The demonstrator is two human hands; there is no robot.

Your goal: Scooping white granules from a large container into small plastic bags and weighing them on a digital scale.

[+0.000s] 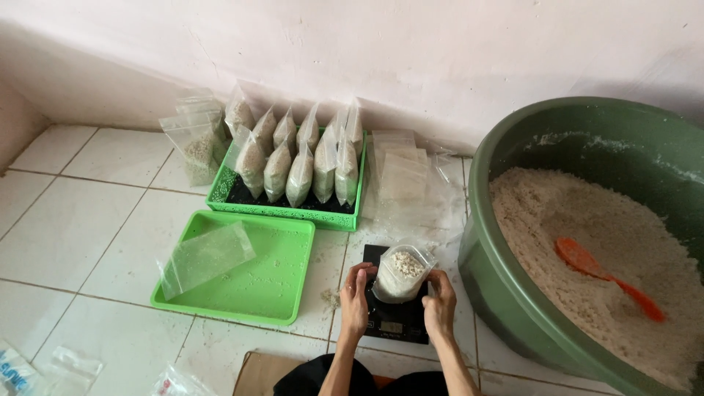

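A small clear pouch [400,273], partly filled with pale granules and open at the top, stands upright on a black kitchen scale [396,319] on the white tiled floor [88,235]. The left hand [355,297] cups its left side and the right hand [440,302] its right side, fingers curled and pressed against the plastic. Just right of the scale sits a big green tub [513,308] of the same pale grain, with an orange scoop [605,277] lying in it. To the left lies a shallow green tray [279,293] holding one empty bag [207,257]; behind it a green basket [293,213] carries filled bags [301,158] standing in rows, beside a stack of empty pouches [402,172].
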